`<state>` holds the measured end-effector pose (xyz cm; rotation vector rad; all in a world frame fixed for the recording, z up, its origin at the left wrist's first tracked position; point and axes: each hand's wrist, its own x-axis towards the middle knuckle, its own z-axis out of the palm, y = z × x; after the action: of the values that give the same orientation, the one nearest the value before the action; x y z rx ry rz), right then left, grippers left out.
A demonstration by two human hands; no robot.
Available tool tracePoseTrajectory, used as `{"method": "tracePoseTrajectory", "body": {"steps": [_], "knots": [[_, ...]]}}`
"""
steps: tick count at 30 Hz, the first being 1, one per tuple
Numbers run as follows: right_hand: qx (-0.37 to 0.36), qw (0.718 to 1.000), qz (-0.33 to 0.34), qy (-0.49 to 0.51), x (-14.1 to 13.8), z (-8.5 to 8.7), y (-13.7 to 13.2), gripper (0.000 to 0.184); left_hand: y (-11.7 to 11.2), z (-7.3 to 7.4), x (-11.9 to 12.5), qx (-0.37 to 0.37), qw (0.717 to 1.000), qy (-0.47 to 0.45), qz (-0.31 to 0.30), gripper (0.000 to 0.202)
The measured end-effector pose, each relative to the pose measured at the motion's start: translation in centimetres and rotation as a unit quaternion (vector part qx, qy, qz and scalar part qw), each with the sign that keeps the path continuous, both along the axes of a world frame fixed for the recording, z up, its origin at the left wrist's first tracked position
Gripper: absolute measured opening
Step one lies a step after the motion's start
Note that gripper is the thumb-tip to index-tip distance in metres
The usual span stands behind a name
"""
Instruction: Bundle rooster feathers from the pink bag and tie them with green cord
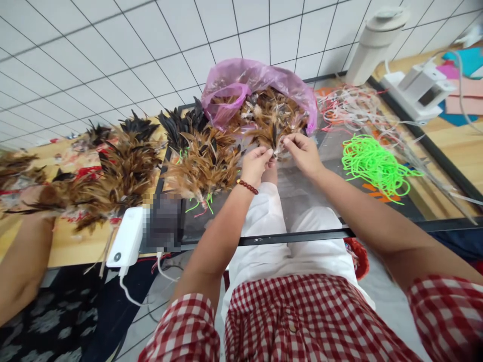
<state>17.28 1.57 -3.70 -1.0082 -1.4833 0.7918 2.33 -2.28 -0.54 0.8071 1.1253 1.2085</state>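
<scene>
My left hand (257, 163) is closed in a pinch on a small bunch of brown and black feathers (272, 134), above the glass tabletop (298, 186). Close beside it, my right hand (303, 152) pinches at the pale lower end of the same feathers. The fingertips hide exactly what the right one grips. Behind both hands lies an open pink plastic bag (260, 70) full of loose brown feathers (287, 108). A pile of feather bunches (207, 166) tied with green and pink string rests left of my left hand.
Bright green cords (377, 163) and tangled white and red strings (350, 108) lie at the right. A white bottle (372, 48) and a charger (424, 90) stand behind them. Leftward are a white power bank (127, 236), more feathers (128, 166) and another person's arm (26, 256).
</scene>
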Motion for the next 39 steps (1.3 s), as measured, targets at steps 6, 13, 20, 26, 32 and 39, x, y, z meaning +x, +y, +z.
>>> {"method": "tracePoseTrajectory", "body": {"steps": [6,13,20,26,32,39], "knots": [[-0.055,0.994,0.09,0.029,-0.1,0.5,-0.2,0.055,0.4,-0.2,0.0,0.008,0.999,0.001,0.033,0.02],[-0.078,0.991,0.102,0.039,-0.3,0.4,-0.1,0.046,0.3,-0.3,-0.1,0.015,1.0,-0.003,0.006,0.019],[-0.064,0.991,0.116,0.018,-0.3,0.0,0.0,0.038,0.5,-1.1,-0.3,0.056,0.998,-0.016,0.02,0.018],[-0.072,0.99,0.113,0.044,-0.7,-0.1,-0.3,0.037,0.8,-1.7,0.1,0.091,0.992,0.067,0.048,0.023],[-0.048,0.993,0.107,0.017,-0.6,0.2,-0.3,0.042,0.1,-2.1,0.6,0.17,0.951,0.257,0.031,0.019],[-0.063,0.994,0.091,0.024,-0.3,0.2,-0.2,0.046,0.5,-1.6,0.8,0.058,0.993,0.097,0.025,0.023]]}}
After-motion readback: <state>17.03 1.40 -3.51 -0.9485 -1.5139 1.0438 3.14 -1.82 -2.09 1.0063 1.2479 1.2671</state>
